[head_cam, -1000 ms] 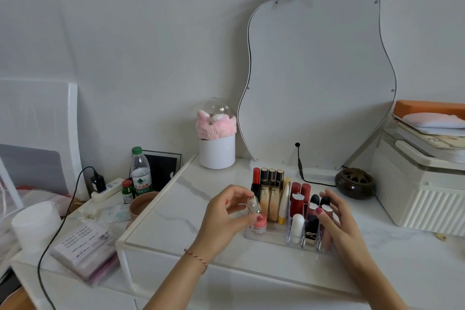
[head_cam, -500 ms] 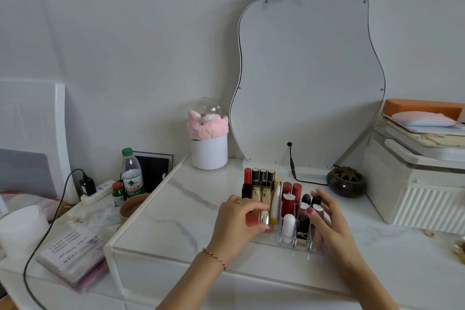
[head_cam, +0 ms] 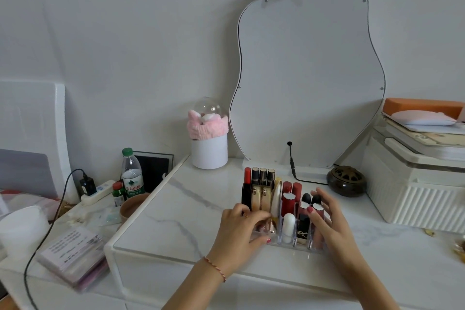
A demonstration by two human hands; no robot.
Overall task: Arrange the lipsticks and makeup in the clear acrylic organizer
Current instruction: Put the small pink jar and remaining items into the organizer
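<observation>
Nearing completion by appearance: the organizer, lower centre, is being filled, most slots occupied. A small gold-capped item is being pinched into a front slot by the left hand. The right hand is resting loose-fingered against the organizer.

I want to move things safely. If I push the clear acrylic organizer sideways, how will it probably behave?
The clear acrylic organizer looks rigid, so it would likely slide as one piece on the smooth marble-look tabletop. Its upright lipsticks, like the white tube, stand tall and may rattle or lean. The right hand resting on it probably steadies it.
</observation>
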